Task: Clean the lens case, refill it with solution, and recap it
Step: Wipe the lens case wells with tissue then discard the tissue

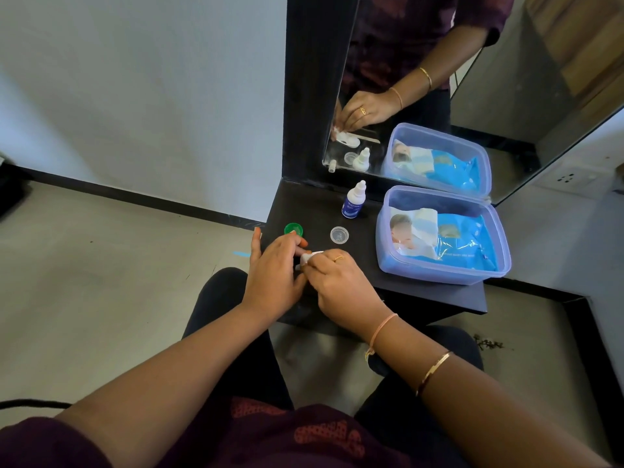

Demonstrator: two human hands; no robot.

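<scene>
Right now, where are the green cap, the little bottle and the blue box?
green cap [293, 228]: head view, inside.
little bottle [353, 206]: head view, blue label.
blue box [439, 274]: head view, front wall.

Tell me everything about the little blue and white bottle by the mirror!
The solution bottle is small, white plastic by its look, with a dark blue label and a narrow white dropper top. It stands upright on the black shelf, just before the mirror, which shows its reflection. The open plastic box sits to its right, apart. Nothing but the shelf touches it.
</scene>
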